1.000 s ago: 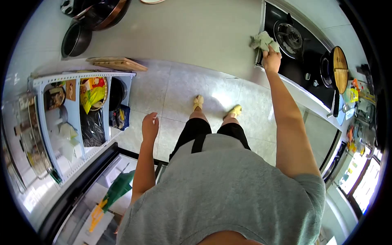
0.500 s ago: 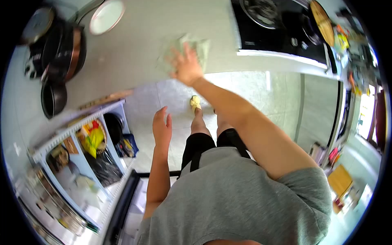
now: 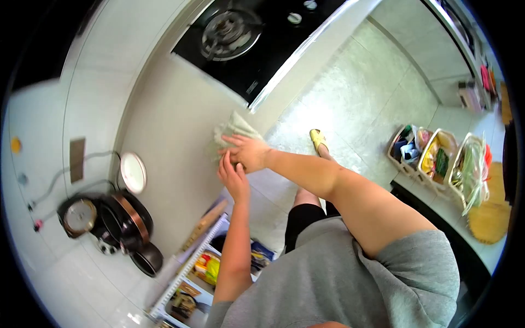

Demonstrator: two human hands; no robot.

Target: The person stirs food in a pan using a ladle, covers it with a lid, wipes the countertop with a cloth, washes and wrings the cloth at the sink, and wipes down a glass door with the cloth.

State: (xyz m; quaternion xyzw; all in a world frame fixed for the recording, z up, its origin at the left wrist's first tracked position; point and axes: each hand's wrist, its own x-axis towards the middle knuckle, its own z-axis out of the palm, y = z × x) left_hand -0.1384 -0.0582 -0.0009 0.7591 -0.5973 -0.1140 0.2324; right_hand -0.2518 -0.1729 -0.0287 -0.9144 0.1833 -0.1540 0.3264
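A pale green cloth [image 3: 236,127] lies bunched on the beige countertop [image 3: 175,115], close to the stove's near corner. My right hand [image 3: 249,152] presses on the cloth, its fingers over the folds. Right beside it, my left hand [image 3: 234,177] reaches up from below, its fingertips at the edge of my right hand and the cloth. The fingers of my left hand are slightly apart, and I see nothing held in them.
A black gas stove [image 3: 235,60] is set in the counter at the top. On the left stand a white plate [image 3: 133,173], a black cooker [image 3: 127,221] and a small pot [image 3: 146,259]. Baskets [image 3: 437,156] sit at the right; a shelf [image 3: 188,273] stands below the counter.
My right hand and the cloth moved from the stove edge along the counter. My left hand rose from over the floor to meet my right hand. The view has turned.
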